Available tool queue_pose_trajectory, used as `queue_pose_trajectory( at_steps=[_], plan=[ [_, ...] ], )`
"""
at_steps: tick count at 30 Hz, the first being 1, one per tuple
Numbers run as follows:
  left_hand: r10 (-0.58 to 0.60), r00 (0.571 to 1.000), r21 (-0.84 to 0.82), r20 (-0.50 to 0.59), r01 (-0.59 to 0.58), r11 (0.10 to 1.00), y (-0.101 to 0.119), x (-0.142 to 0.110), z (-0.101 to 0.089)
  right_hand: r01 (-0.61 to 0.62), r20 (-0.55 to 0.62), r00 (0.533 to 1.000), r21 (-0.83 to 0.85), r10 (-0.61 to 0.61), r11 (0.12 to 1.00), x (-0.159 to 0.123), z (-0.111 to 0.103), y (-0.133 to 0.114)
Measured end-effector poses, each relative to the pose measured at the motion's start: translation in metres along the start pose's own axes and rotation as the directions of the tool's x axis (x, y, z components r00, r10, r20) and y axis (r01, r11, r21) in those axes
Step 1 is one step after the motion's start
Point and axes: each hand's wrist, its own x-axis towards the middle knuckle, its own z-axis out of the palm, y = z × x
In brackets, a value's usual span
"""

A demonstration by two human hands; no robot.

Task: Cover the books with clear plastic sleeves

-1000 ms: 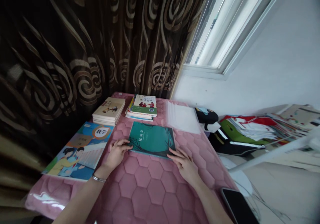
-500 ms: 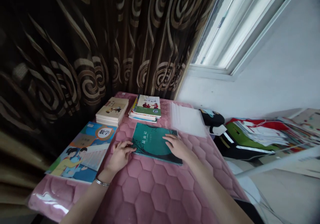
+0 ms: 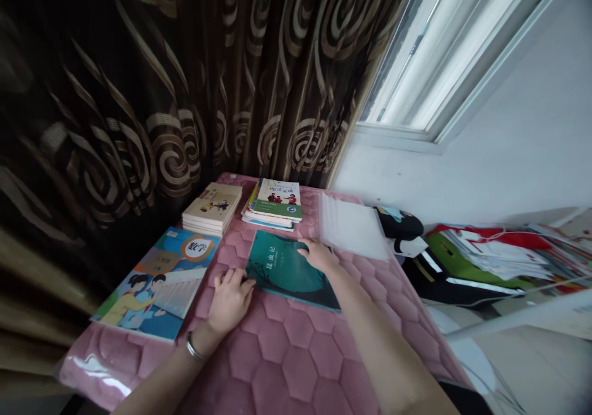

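Note:
A thin green book (image 3: 289, 270) with white Chinese characters on its cover lies flat on the pink quilted table cover (image 3: 287, 353). At its left edge is my left hand (image 3: 231, 298), fingers loosely bent and apart, the tips by the book's lower left corner. My right hand (image 3: 319, 256) reaches over the book's upper right part. Its fingers are stretched out towards the top edge and grip nothing that I can see; the palm covers the book's right corner.
To the left lies a blue mathematics textbook (image 3: 160, 285), with a stack of beige books (image 3: 213, 208) behind it. Another book stack (image 3: 272, 205) stands at the back. Clear plastic sleeves (image 3: 354, 224) lie right of it. Beyond the table's right edge are a dark bag (image 3: 444, 282) and papers (image 3: 499, 254).
My right hand has slid up towards the book's top edge. My left hand has turned slightly, its fingers more curled at the left edge. The whole view has shifted a little.

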Motion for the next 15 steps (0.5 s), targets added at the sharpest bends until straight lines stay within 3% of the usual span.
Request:
queue_pose_trajectory(
  at_steps=[5, 8, 15],
  plan=[
    [0.005, 0.992, -0.072, 0.126, 0.004, 0.997, 0.04, -0.009, 0.004, -0.102, 0.027, 0.994, -0.013, 0.103, 0.995, -0.002, -0.006, -0.007],
    [-0.061, 0.983, -0.061, 0.172, 0.072, 0.996, 0.055, -0.006, 0.004, -0.166, 0.044, 0.985, -0.024, 0.167, 0.986, -0.01, -0.008, -0.009],
    [-0.249, 0.956, 0.129, 0.157, 0.23, 0.965, 0.044, 0.021, 0.001, -0.284, 0.051, 0.958, 0.021, 0.283, 0.958, -0.062, -0.01, -0.005]
  ],
)
